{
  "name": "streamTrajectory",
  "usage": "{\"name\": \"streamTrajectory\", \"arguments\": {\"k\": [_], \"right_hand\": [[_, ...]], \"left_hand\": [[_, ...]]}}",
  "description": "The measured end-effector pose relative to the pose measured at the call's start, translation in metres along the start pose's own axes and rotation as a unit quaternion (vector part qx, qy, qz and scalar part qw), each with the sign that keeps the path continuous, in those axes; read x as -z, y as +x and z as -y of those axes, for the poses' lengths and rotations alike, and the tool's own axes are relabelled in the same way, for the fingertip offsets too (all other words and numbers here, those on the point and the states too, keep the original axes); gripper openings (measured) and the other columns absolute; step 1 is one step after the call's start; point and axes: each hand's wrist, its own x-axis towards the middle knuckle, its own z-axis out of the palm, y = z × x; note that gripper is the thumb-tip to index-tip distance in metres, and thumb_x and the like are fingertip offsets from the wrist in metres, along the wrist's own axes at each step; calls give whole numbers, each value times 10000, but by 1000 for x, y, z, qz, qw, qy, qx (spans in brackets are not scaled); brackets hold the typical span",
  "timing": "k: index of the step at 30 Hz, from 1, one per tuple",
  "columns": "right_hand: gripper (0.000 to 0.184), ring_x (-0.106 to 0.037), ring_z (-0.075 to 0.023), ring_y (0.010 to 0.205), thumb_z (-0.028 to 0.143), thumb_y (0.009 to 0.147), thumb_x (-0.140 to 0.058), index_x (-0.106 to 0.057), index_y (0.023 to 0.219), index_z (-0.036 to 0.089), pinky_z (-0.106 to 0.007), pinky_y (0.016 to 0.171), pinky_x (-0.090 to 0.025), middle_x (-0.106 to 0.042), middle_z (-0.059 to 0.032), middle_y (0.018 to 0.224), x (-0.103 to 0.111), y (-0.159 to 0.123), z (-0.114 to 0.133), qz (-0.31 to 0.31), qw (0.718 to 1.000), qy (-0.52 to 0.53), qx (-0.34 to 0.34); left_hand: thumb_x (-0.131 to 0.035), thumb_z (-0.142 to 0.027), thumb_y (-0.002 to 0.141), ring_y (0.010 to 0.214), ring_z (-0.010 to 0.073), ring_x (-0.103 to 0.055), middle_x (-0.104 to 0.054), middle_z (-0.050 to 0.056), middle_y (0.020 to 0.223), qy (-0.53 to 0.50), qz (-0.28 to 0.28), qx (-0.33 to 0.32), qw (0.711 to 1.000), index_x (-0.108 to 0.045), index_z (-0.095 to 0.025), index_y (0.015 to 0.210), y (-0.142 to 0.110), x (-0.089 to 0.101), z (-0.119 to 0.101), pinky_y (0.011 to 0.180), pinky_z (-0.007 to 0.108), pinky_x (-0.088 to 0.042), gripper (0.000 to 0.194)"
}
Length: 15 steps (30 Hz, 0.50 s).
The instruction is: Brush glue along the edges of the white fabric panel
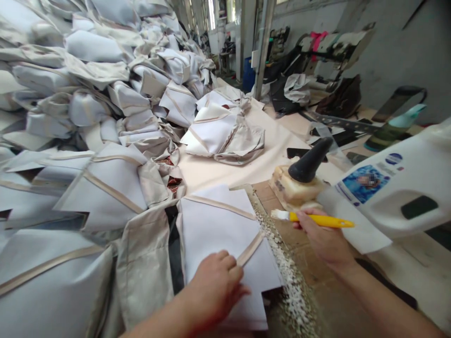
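My left hand [214, 286] lies knuckles up on the white fabric piece [218, 220] in front of me, fingers curled and pressed down on it just beside the beige strip [251, 248] that runs diagonally across its corner. My fingertips are tucked under from this angle, so I cannot tell whether they pinch the strip or only hold the cloth flat. The piece lies at the near edge of the surface [275, 141], and its lower edge is partly hidden by my hand and forearm.

My right hand [324, 237] is closed around the yellow handle of a small brush [313, 218], held level with the pale bristles pointing left, just above the brown board [282, 225] and near the right edge of the fabric piece. A line of white crumbs [285, 263] runs along that board; I cannot make out what they are.

Just behind the brush stands a yellowish block [292, 188] with a black cone-shaped top [310, 162]; its base is partly covered by the large white machine housing [405, 183], which is blurred and cut off at the right. On my left a heap of grey and beige fabric pieces [88, 108] climbs out of the picture. The far end of the room is too smeared to read.
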Motion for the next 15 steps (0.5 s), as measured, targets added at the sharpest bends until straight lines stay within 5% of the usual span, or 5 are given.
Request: {"name": "streamTrajectory", "arguments": {"k": [4,8,15], "right_hand": [[285,-577,-167,660,467,759,-522,-553,786,185,-294,646,-463,-596,-22,666,-32,14,15,72,997,17,-9],[262,-534,-143,564,417,770,-490,-548,680,179,-269,573,-429,-553,-3,578,-63,36,17,131,991,-36,13],[221,-532,-146,576,365,741,-453,-546,643,191,-257,583,-403,-567,0,568,-122,94,5,126,984,-115,50]], "left_hand": [[-448,-375,897,1209,261,-371,-514,62,1231,49,-152,8,987,-509,-241,1090,59,30,37,957,520,-335,243],[-475,-427,876,1292,289,-254,-470,40,1288,41,-165,51,984,-489,-287,1141,106,11,76,982,709,-110,300],[-508,-422,840,1289,279,-261,-496,34,1243,8,-201,50,978,-528,-293,1085,111,-5,88,1019,673,-22,279]]}}
